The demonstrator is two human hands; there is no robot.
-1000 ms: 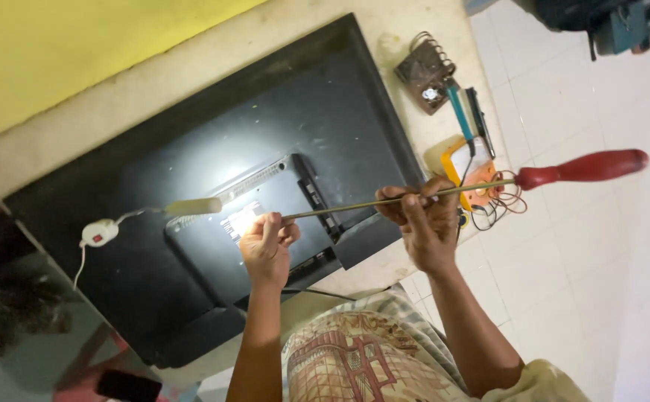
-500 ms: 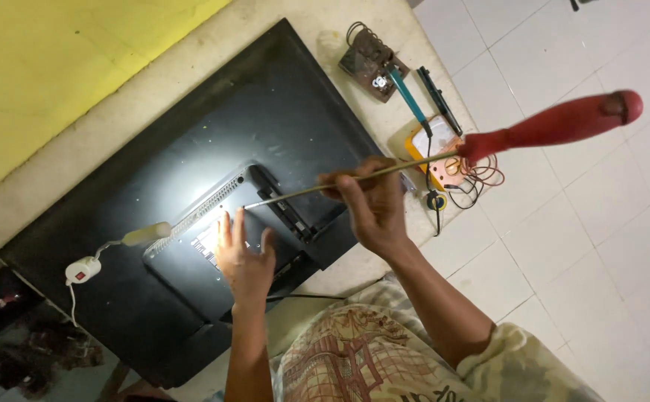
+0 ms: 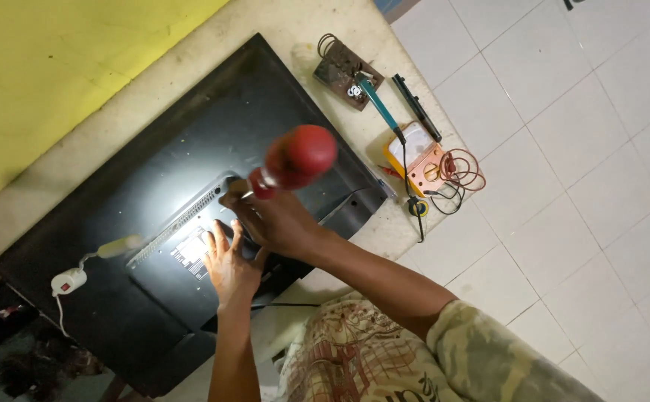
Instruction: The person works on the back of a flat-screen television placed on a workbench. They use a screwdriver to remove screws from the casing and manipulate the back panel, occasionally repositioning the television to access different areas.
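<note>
Right hand (image 3: 276,219) with fingers clamped on a long, stiff, red-handled screwdriver (image 3: 295,158), best held by its thick handle, standing on the television back (image 3: 153,186); left hand (image 3: 228,260), fingers spread apart, rests flat beside it.

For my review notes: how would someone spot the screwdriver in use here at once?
Start at the big black television back panel lying face down on the floor. Over its lit middle the right hand grips the screwdriver, standing upright beside the left hand. Its fat red handle sets it apart from the slim teal tool by the orange meter.
</note>
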